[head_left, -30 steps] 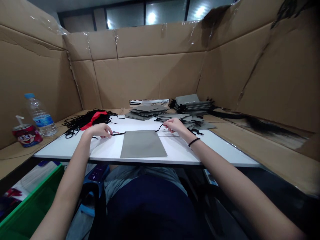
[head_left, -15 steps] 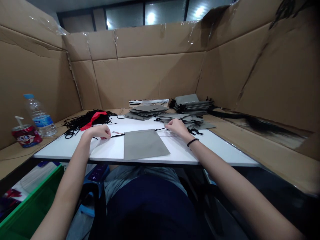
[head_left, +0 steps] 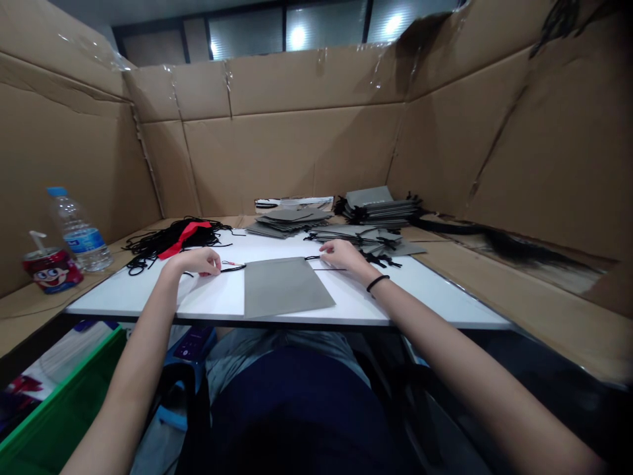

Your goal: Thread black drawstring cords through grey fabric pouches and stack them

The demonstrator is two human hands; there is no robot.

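A grey drawstring pouch (head_left: pixel 287 287) lies flat near the front edge of the white tabletop (head_left: pixel 208 297), its top edge facing away from me. Black cord comes out at both its upper corners. My left hand (head_left: pixel 205 262) pinches the cord (head_left: pixel 232 268) on the left side, just off the pouch. On the right, my right hand (head_left: pixel 341 255) pinches the cord (head_left: pixel 312 257) close to the other corner. A small reddish threading piece (head_left: pixel 231 263) lies beside the left cord; its exact kind is too small to tell.
Black cords (head_left: pixel 171 241) with a red strip (head_left: pixel 185 239) lie at the back left. Grey pouches are stacked behind: a plain pile (head_left: pixel 287 221), a corded pile (head_left: pixel 356 234) and a taller stack (head_left: pixel 378 204). A bottle (head_left: pixel 86 237) and a can (head_left: pixel 52 269) stand far left. Cardboard walls (head_left: pixel 316 145) enclose the table.
My right hand has moved left along the cord, closer to the pouch's corner. My left hand has barely moved, and the pouch lies nearly where it was.
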